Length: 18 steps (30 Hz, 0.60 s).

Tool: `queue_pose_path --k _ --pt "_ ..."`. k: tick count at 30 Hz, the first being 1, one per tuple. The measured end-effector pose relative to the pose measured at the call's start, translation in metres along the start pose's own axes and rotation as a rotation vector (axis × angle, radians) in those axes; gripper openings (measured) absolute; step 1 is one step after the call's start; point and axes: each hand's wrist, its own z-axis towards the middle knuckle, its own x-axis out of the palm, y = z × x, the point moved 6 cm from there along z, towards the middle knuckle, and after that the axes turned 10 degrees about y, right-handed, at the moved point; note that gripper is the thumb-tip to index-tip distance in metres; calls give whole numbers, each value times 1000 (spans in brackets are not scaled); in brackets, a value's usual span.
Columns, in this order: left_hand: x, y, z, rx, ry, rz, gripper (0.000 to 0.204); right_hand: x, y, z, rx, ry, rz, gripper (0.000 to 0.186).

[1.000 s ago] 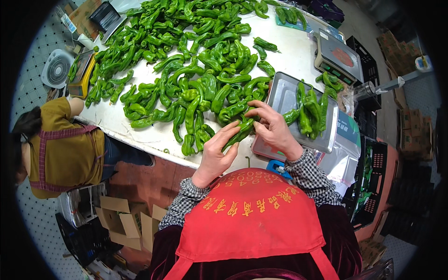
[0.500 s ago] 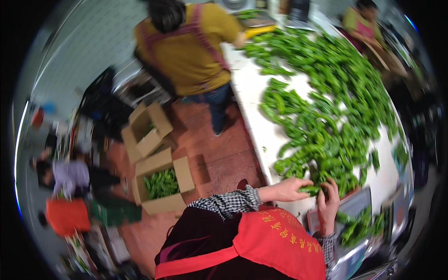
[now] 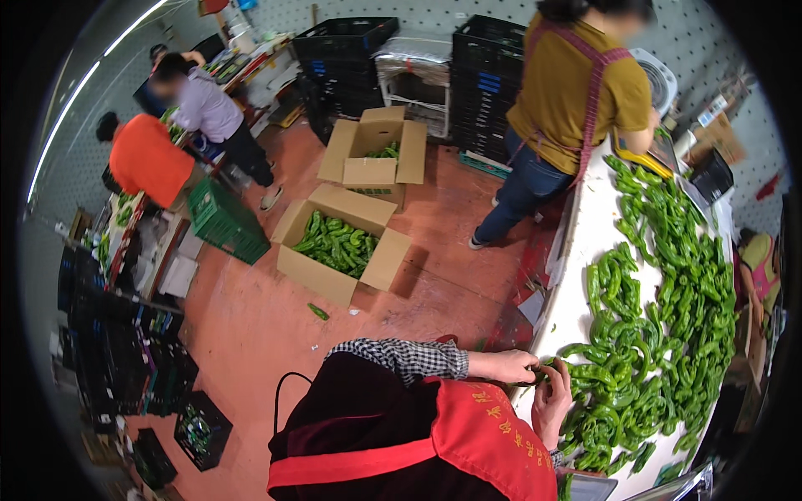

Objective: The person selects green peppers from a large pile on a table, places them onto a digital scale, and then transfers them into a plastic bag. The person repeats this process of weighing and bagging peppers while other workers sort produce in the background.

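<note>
My left hand [image 3: 516, 367] and my right hand [image 3: 553, 396] are together at the near edge of the white table [image 3: 566, 272], their fingers closed round a dark green pepper [image 3: 541, 371], which they partly cover. Long green peppers [image 3: 622, 359] lie heaped along the table, beside and beyond my hands. A metal scale tray [image 3: 589, 486] shows below my right hand, mostly cut off.
Open cartons with peppers [image 3: 334, 242] [image 3: 384, 149] stand on the red floor, by black crate stacks [image 3: 480, 83]. A co-worker in mustard [image 3: 568, 108] stands at the table's far end; others [image 3: 146, 163] [image 3: 217, 108] work at left by a green crate [image 3: 225, 219]. Another [image 3: 756, 263] is at right.
The view has swung left and up from the table toward the room, cartons and co-workers. My hands stay together on a pepper, now appearing low at the right.
</note>
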Motion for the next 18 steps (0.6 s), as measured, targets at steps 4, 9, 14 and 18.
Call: queue_pose_path --k 4,9,14,18 --pt "-14 10 -22 -31 -9 -80 37 17 14 11 -58 58 22 35" --pt "-23 2 -51 -159 -77 -72 38 31 30 20 -152 124 14 36" --pt "-17 32 -59 -77 -133 -92 38 40 41 23 -184 181 33 34" --pt "-14 36 -64 0 -178 -141 40 43 41 20 -215 177 39 35"
